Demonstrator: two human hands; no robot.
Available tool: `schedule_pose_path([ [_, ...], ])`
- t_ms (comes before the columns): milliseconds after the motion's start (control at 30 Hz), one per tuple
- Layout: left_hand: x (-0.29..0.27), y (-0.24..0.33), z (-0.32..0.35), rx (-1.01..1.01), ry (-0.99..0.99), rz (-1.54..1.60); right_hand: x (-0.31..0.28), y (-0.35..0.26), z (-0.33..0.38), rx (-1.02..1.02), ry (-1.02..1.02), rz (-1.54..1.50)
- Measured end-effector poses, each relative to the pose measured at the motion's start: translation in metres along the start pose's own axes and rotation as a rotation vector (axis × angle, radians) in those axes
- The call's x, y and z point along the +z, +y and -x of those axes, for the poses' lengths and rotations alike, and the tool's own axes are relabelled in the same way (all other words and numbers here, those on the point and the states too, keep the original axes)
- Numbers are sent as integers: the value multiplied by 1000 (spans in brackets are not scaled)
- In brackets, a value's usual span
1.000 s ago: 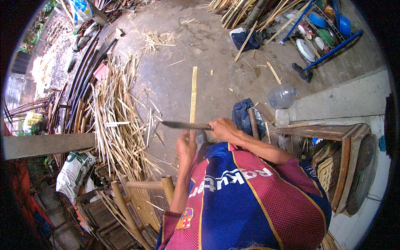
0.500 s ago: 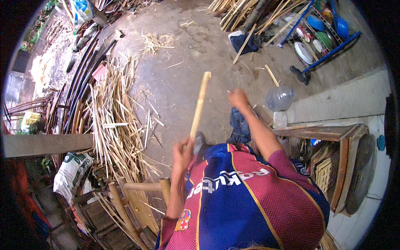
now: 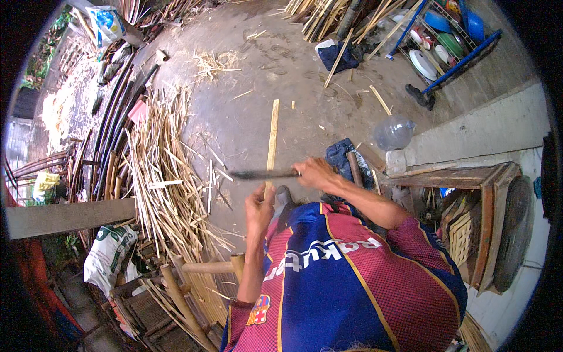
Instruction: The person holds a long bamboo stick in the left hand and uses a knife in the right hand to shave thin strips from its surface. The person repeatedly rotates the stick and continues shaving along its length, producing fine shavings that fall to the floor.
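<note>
- Standing out against the wide grey concrete floor (image 3: 234, 120), the long, flat, pale-yellow strip, bamboo by its look (image 3: 274, 132), points away from the person, its near end in the left hand (image 3: 258, 206). I judge it light, rather stiff but a little springy, and easy to split along the grain; its edges may be sharp. The near end is a sensible place to hold, with fingers kept away from the blade.
- The dark, long-bladed metal knife (image 3: 258, 175) lies crosswise over the strip, just beyond the left fingers. Probably it is heavier than the strip, and its handle is the safe grip.
- The right hand (image 3: 317, 175) has its fingers wrapped around the knife handle; the left thumb and fingers pinch the strip.
- Smallest details: the blade is blurred, so I cannot tell if its edge touches the strip. The right hand covers most of the handle, and the strip's near tip is hidden.
</note>
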State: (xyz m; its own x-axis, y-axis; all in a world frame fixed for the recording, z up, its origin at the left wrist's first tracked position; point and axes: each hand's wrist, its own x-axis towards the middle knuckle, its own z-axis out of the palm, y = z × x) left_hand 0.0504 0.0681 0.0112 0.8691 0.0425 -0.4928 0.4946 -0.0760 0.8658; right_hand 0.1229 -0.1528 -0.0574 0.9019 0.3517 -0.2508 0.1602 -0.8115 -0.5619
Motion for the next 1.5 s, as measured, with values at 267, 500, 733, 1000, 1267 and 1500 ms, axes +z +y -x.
schedule_pose_path([
  [267,6,20,3,0,-42,110,-5,24,-24,36,187,-22],
  [500,1,7,7,-35,-55,157,-16,26,-32,33,154,54],
  [733,-4,1,12,-25,-51,180,-8,40,-37,128,249,17],
  [1000,-2,-4,19,-53,-117,208,4,83,-49,214,242,17],
  [1267,-17,-25,6,5,-53,73,-17,81,-26,230,354,-96],
  [1500,-5,-23,-12,123,13,-210,-17,-18,13,-92,39,58],
])
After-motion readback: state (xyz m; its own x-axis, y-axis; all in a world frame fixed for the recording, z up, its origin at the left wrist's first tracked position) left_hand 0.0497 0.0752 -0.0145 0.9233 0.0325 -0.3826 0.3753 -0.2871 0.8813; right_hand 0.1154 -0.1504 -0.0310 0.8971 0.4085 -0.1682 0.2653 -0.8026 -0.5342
